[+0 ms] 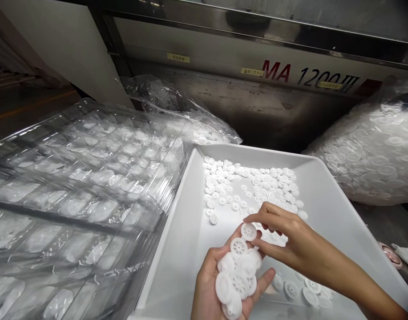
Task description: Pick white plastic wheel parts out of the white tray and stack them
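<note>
A heap of small white spoked plastic wheels (239,278) lies in my left hand (205,289), which is cupped palm up over the tray. Its fingers curl up around the heap's sides. My right hand (290,233) reaches in from the right, thumb and index finger pinched at the edges of a single white plastic wheel (248,232) at the far end of the heap. Below both hands is a light grey tray (183,226). Many loose wheels (270,182) are spread at its far end, and several more wheels (312,289) lie at its near right, partly hidden by my right arm.
Stacked clear plastic blister trays (90,178) with white parts in their pockets stand to the left. Behind the tray is an open clear bag (207,129) with white pieces. A full bag of wheels (373,151) bulges at the right. A machine panel (224,93) closes off the back.
</note>
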`<state>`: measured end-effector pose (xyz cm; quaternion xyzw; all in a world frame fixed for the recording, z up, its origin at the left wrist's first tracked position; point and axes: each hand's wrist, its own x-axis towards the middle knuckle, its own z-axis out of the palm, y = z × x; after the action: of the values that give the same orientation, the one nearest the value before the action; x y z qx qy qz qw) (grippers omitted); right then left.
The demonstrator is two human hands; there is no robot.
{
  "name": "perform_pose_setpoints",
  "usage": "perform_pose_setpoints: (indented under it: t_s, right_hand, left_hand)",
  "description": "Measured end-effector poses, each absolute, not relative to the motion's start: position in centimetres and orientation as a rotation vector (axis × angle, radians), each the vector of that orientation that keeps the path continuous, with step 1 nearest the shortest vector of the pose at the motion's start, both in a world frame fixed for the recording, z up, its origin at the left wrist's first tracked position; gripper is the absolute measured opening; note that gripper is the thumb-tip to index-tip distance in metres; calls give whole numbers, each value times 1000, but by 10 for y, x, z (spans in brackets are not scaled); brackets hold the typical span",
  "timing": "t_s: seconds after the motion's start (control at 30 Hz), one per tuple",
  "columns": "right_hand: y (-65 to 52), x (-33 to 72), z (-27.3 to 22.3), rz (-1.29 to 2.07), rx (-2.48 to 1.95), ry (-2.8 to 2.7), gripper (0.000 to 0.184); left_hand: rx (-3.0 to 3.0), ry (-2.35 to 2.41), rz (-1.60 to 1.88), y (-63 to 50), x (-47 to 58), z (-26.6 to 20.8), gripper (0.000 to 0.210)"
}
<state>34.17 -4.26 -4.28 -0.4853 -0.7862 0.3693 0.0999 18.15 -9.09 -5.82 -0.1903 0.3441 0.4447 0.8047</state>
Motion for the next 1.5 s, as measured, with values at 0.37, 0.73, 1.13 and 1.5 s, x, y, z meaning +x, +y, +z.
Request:
perform_pose_setpoints:
  t_s: [0.37,0.73,1.13,1.5]
  right_hand:
    - [-49,355,-45,986,-1198,-2625,39]
    - [-44,344,-47,1198,-1264,-2447,30]
    - [-50,347,-50,1383,-1207,-2157,31]
    - [-38,359,-60,1939,-906,-1318,28]
  left_hand:
    - [-250,462,1010,-104,189,-79,49]
    - [-143,410,984,-105,186,-77,42]
    - [-284,522,1068,-100,185,-71,46]
    - [-248,616,1121,-100,188,-71,37]
